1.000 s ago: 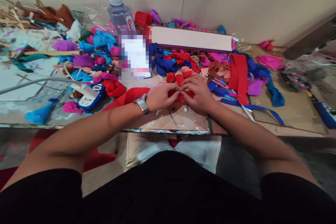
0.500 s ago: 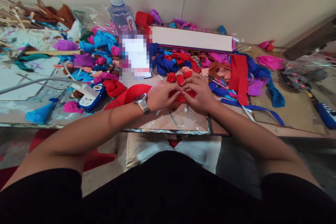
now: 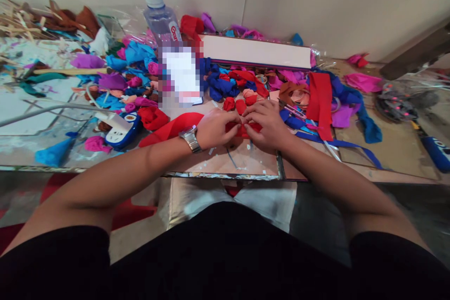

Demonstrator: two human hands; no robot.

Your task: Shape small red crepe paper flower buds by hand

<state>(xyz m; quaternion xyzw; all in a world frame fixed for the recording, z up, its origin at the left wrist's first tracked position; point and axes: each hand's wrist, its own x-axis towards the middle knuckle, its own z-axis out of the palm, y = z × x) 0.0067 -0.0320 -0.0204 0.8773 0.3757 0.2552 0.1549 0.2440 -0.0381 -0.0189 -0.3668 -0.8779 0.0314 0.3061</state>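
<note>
Our left hand (image 3: 215, 127) and right hand (image 3: 267, 124) pinch the red strip (image 3: 176, 127); finished rolls (image 3: 239, 102) sit at twelve o'clock, strip mostly unrolled.

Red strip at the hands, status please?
Left hand and right hand both pinch the red strip. Strip trails left on the table. Small red rolls just beyond.

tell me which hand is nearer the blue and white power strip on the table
Left. The left hand pinches the red strip just right of the power strip, with a gap between. The right hand lies farther right, beyond the left.
</note>
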